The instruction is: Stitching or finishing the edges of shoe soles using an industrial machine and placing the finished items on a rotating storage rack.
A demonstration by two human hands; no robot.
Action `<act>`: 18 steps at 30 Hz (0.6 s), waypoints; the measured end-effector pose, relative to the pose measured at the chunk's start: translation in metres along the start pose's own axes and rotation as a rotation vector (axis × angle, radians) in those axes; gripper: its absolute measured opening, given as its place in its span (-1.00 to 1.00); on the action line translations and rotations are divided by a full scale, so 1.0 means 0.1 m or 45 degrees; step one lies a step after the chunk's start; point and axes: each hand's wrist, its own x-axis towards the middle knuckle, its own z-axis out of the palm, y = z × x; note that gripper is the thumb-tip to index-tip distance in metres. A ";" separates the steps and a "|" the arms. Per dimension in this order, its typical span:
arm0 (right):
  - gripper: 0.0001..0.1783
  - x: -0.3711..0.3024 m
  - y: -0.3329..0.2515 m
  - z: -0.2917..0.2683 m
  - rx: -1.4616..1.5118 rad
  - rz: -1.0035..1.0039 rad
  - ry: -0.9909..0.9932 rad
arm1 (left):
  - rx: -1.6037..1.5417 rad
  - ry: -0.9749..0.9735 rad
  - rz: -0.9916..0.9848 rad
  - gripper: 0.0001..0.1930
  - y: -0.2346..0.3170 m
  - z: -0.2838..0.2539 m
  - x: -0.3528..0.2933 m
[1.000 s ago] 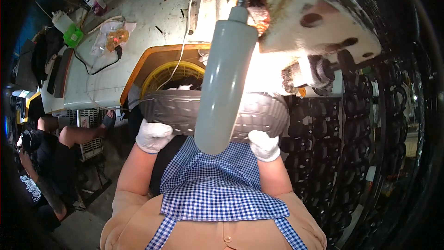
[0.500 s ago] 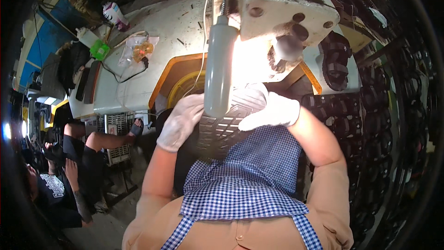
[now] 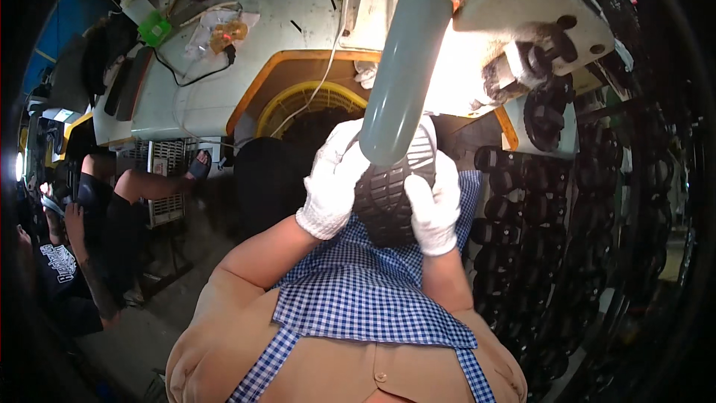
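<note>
A black sandal (image 3: pixel 384 213) is held in front of my blue checked apron, its grooved sole facing up. My left hand (image 3: pixel 332 179), in a white knit glove, is closed on the sandal's left edge. Its fingertips are partly hidden behind the grey cylindrical lamp (image 3: pixel 406 78) that hangs over the sandal. On the opposite edge my right hand (image 3: pixel 436 205), gloved alike, grips with its thumb lying on the sole and its fingers underneath. Bright light falls on the far end of the sole, beside the white machine head (image 3: pixel 537 11).
A yellow basket (image 3: pixel 280 101) sits in the table's orange-edged cutout. Another black sandal (image 3: pixel 544 119) lies by the machine, above racked rows of sandals (image 3: pixel 522 209). A green-based bottle (image 3: pixel 154 28) and a plastic bag (image 3: pixel 224 33) are on the table (image 3: pixel 298 0). A person (image 3: pixel 67 261) sits at left.
The sandal has turned to lie straighter away from me. My right hand has shifted from its far end down along the right edge. The whole view has swung, moving the lamp right.
</note>
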 end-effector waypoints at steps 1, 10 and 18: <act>-0.46 0.04 0.01 -0.05 -0.016 -0.012 -0.050 | -0.046 -0.033 -0.081 -0.61 -0.04 -0.03 -0.03; -0.42 1.11 -0.48 -0.62 -0.751 -0.359 -0.910 | 0.612 -0.397 -0.010 -0.38 0.10 -0.07 0.32; -0.52 1.50 -0.62 -0.72 -0.668 -0.741 -0.987 | 0.541 0.094 0.213 -0.57 -0.41 -0.08 0.30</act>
